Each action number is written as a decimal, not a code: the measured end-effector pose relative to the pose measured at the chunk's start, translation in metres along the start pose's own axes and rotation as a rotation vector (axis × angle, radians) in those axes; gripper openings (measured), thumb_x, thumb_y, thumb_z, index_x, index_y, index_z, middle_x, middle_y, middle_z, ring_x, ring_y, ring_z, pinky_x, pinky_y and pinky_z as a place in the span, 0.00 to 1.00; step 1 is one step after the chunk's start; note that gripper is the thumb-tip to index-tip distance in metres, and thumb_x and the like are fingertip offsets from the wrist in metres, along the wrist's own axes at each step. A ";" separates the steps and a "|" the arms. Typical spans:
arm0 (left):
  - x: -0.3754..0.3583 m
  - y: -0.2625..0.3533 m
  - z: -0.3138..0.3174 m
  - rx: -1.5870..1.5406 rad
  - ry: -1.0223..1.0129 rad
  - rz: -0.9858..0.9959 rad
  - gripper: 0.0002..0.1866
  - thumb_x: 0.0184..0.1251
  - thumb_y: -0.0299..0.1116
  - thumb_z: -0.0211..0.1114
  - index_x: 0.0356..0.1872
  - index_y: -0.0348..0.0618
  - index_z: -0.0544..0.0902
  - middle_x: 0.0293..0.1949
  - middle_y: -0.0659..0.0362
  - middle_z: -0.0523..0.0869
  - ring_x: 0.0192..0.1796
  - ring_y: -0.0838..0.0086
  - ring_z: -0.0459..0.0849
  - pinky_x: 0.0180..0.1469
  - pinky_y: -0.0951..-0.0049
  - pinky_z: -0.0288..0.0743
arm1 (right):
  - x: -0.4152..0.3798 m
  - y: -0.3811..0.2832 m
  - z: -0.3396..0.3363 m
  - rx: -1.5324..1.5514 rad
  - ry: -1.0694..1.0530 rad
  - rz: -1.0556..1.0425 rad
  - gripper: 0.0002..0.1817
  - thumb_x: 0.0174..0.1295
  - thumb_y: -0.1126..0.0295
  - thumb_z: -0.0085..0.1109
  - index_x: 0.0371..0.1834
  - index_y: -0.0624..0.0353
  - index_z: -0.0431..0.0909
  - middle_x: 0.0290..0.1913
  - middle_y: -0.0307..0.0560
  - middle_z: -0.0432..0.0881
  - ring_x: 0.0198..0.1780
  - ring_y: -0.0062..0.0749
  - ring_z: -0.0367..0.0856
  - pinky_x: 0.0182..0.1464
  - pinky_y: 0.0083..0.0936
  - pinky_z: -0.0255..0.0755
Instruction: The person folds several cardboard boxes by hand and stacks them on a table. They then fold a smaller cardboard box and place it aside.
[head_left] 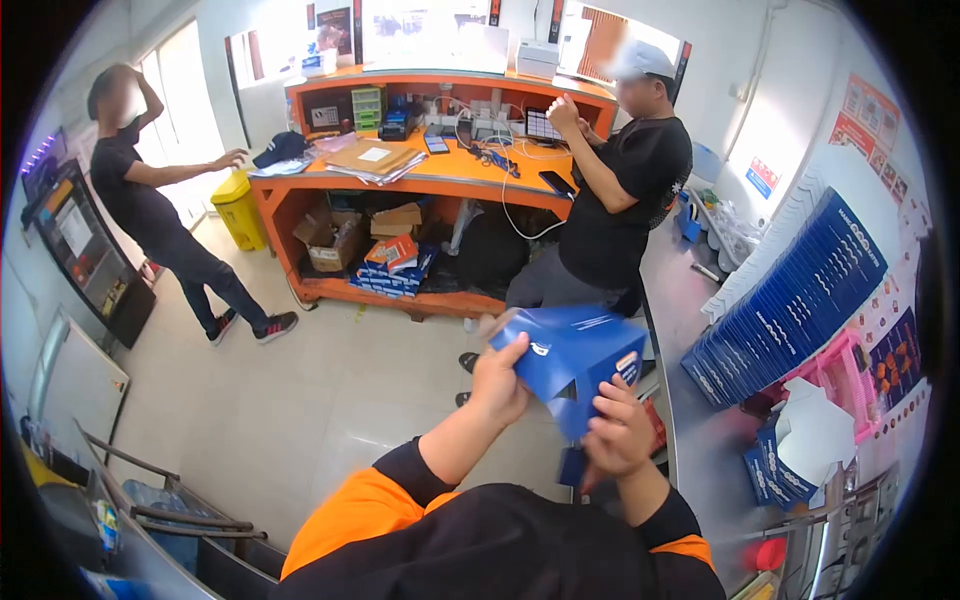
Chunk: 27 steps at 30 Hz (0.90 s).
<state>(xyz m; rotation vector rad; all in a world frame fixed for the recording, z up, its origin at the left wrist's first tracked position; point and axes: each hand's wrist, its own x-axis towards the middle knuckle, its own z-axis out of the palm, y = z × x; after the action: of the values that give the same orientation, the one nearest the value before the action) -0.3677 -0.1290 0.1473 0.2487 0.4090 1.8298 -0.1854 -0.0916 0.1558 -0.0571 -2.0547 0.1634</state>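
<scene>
Between my two hands is a blue cardboard box [565,345] with white print, partly folded and slightly blurred, its panels standing at angles. My left hand [499,385] grips its left side, the thumb lying on the printed face. My right hand [619,430] is closed on the lower right panel, near a small white and orange label. The fingers behind the cardboard are hidden. A tall stack of matching blue boxes [790,295] leans on the steel counter [690,400] to my right.
Further down the counter are open white-and-blue cartons [775,465] and a pink basket [845,375]. Ahead, an orange desk [465,165] holds papers, cables and phones. One person [635,170] stands by its right side, another person [150,180] at the left near a yellow bin [238,210].
</scene>
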 end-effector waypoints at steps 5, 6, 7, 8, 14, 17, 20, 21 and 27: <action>-0.010 0.012 -0.002 0.291 -0.063 0.235 0.26 0.59 0.20 0.54 0.59 0.45 0.62 0.52 0.54 0.73 0.53 0.65 0.75 0.56 0.62 0.72 | 0.038 -0.006 0.004 0.113 0.130 0.252 0.07 0.46 0.81 0.59 0.24 0.61 0.70 0.42 0.57 0.78 0.44 0.46 0.78 0.47 0.40 0.73; -0.012 0.010 -0.005 0.262 -0.151 0.259 0.26 0.59 0.19 0.54 0.59 0.46 0.62 0.52 0.54 0.73 0.53 0.65 0.75 0.55 0.62 0.72 | 0.057 -0.011 0.009 -0.110 0.027 0.046 0.08 0.43 0.80 0.60 0.23 0.61 0.70 0.43 0.56 0.77 0.48 0.49 0.77 0.51 0.44 0.70; -0.012 0.008 -0.007 0.231 -0.243 0.283 0.27 0.58 0.19 0.54 0.60 0.47 0.62 0.52 0.54 0.73 0.53 0.65 0.75 0.55 0.62 0.72 | 0.057 -0.010 0.018 -0.104 -0.059 -0.025 0.09 0.38 0.78 0.60 0.22 0.59 0.70 0.46 0.53 0.77 0.53 0.51 0.73 0.58 0.49 0.62; -0.011 0.008 -0.008 0.197 -0.335 0.306 0.27 0.58 0.18 0.54 0.60 0.48 0.62 0.52 0.54 0.73 0.54 0.65 0.75 0.55 0.62 0.72 | 0.058 -0.010 0.024 -0.159 -0.132 -0.068 0.07 0.40 0.77 0.60 0.21 0.58 0.71 0.46 0.51 0.78 0.54 0.49 0.74 0.61 0.49 0.58; -0.001 0.041 -0.016 -0.048 -0.399 0.118 0.22 0.62 0.23 0.54 0.57 0.48 0.64 0.48 0.55 0.76 0.51 0.64 0.78 0.53 0.61 0.73 | 0.066 -0.024 0.031 0.009 -0.262 -0.038 0.08 0.40 0.76 0.60 0.16 0.56 0.69 0.42 0.46 0.82 0.55 0.42 0.75 0.61 0.46 0.59; -0.005 0.042 -0.021 -0.039 -0.391 0.140 0.18 0.65 0.25 0.52 0.55 0.48 0.66 0.47 0.56 0.77 0.50 0.65 0.78 0.54 0.61 0.72 | 0.065 -0.020 0.035 0.035 -0.269 0.000 0.07 0.40 0.76 0.60 0.16 0.56 0.69 0.40 0.45 0.82 0.55 0.40 0.75 0.61 0.46 0.59; -0.003 0.046 -0.029 -0.095 -0.420 0.014 0.15 0.67 0.32 0.51 0.54 0.46 0.68 0.47 0.55 0.78 0.51 0.65 0.78 0.55 0.61 0.71 | 0.071 -0.024 0.034 0.060 -0.286 -0.003 0.07 0.40 0.76 0.60 0.16 0.56 0.69 0.40 0.45 0.83 0.55 0.39 0.75 0.61 0.45 0.59; -0.001 0.046 -0.030 -0.122 -0.434 -0.051 0.15 0.67 0.34 0.51 0.53 0.45 0.68 0.48 0.55 0.78 0.51 0.65 0.78 0.55 0.61 0.70 | 0.073 -0.024 0.034 0.064 -0.289 -0.014 0.07 0.40 0.76 0.60 0.16 0.56 0.69 0.40 0.45 0.83 0.55 0.39 0.75 0.61 0.45 0.59; -0.008 0.033 -0.021 0.022 -0.462 0.122 0.17 0.69 0.41 0.48 0.52 0.43 0.68 0.48 0.56 0.78 0.50 0.67 0.78 0.54 0.63 0.70 | 0.072 -0.017 0.053 -0.081 -0.141 -0.061 0.08 0.41 0.75 0.61 0.19 0.58 0.69 0.47 0.51 0.78 0.55 0.48 0.73 0.58 0.45 0.61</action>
<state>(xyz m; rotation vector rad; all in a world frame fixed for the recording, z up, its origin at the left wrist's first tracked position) -0.4021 -0.1476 0.1418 0.7076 0.0913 1.8175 -0.2650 -0.1053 0.1967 -0.0334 -2.2003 0.0476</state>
